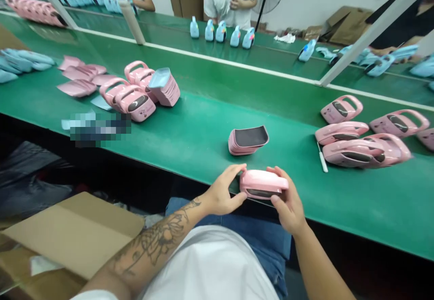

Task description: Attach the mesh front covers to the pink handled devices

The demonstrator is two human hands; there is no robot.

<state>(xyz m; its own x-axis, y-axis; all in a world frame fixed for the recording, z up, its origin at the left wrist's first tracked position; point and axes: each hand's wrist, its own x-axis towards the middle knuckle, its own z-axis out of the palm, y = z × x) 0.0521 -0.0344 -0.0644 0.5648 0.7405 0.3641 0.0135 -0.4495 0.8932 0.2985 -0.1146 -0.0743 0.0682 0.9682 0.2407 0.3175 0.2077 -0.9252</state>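
Both my hands grip one pink plastic housing [262, 183] at the near edge of the green table [203, 128]. My left hand [222, 194] pinches its left end with thumb and fingers. My right hand [288, 203] wraps around its right end. Just beyond it lies a small stack of pink panels with a dark insert on top [247, 140]. Several finished pink housings with handles [364, 150] lie to the right, next to a white pen-like stick [322, 159].
More pink housings and flat pink parts [130, 93] lie at the left, with pale blue parts [20, 60] farther left. Blue units [222, 32] stand on the far belt, where other people stand. An open cardboard box [74, 232] sits at my lower left.
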